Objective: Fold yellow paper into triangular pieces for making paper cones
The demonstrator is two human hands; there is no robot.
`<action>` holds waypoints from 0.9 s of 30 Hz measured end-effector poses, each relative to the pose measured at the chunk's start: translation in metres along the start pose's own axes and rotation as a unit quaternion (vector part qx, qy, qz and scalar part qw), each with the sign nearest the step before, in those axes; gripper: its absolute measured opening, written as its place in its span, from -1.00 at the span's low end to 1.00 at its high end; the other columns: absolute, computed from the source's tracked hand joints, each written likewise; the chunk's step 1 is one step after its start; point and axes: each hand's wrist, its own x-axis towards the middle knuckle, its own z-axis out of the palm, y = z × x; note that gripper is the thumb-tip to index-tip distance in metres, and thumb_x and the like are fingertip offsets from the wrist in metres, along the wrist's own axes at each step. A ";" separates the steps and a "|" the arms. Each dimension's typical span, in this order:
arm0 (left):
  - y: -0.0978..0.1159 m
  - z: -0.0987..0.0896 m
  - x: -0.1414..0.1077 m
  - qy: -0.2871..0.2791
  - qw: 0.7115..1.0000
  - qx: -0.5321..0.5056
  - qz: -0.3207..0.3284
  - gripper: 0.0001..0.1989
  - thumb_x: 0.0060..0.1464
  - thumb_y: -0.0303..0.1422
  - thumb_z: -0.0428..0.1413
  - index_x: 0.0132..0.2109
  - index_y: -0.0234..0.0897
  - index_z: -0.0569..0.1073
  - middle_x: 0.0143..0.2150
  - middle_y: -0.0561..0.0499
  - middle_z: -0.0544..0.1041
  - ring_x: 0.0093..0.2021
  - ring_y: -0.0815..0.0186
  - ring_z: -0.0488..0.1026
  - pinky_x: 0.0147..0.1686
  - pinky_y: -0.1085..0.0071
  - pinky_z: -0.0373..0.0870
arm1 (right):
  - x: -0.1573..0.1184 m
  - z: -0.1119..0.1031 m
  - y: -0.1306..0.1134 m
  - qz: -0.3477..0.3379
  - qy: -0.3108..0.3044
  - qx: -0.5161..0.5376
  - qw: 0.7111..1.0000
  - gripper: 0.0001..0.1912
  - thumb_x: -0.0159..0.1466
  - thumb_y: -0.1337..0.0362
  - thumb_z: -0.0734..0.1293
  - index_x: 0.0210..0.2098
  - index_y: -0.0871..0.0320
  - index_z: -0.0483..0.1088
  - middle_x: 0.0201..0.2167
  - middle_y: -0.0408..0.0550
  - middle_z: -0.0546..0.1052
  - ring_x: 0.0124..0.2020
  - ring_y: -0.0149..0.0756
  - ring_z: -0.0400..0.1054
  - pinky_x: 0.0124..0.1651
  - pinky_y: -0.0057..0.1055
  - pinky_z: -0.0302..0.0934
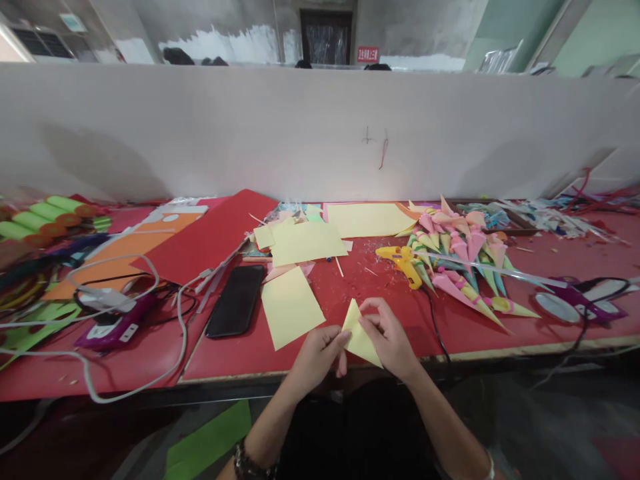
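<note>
Between my two hands is a sheet of yellow paper (pixel 363 348), rolled or folded to a point at its top. My left hand (pixel 320 355) pinches its left edge. From the right, my right hand (pixel 389 339) grips the upper side, with thumb and fingers on the paper. A flat yellow sheet (pixel 291 307) lies just left of my left hand. Beyond my right hand rests a yellow glue gun (pixel 401 262) with a long clear glue stick (pixel 490 267) reaching to the right. Next to it is a pile of pastel paper cones (pixel 467 240).
A black phone (pixel 235 301) lies to the left, near purple power strips (pixel 117 323) and loose white cables (pixel 183 333). Red card (pixel 210 233), orange card (pixel 125 250) and more yellow sheets (pixel 309 243) cover the back. A white partition (pixel 250 133) stands behind the red table (pixel 225 360).
</note>
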 end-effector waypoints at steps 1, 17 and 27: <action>0.000 -0.001 0.000 -0.005 1.000 -0.012 -0.002 -0.63 0.04 -0.11 -0.11 -0.58 -0.27 0.20 -0.79 0.15 0.30 -0.74 0.46 0.19 -0.64 0.53 0.09 | 0.000 -0.003 -0.002 -0.017 -0.005 -0.024 1.000 -0.84 0.23 0.16 0.11 -0.27 0.09 0.19 -0.63 -0.24 0.27 -0.64 -0.44 0.16 -0.59 -0.52 0.03; -0.007 -0.007 -0.001 -0.073 0.989 -0.126 -0.014 -0.61 0.00 -0.11 -0.03 -0.46 -0.38 0.43 -0.69 0.07 0.37 -0.69 0.49 0.22 -0.64 0.55 0.17 | 0.001 -0.012 -0.012 -0.122 -0.082 -0.095 0.985 -0.84 0.13 0.23 0.27 -0.51 0.15 0.40 -0.48 -0.10 0.38 -0.40 -0.35 0.27 -0.30 -0.45 0.13; -0.009 0.000 0.001 -0.080 0.994 -0.071 0.019 -0.56 0.02 -0.08 -0.09 -0.42 -0.40 0.43 -0.60 0.03 0.40 -0.63 0.47 0.24 -0.59 0.55 0.19 | -0.004 0.009 0.006 0.010 0.026 0.061 0.998 -0.82 0.10 0.23 0.27 -0.48 0.15 0.16 -0.61 -0.26 0.27 -0.59 -0.49 0.19 -0.51 -0.55 0.10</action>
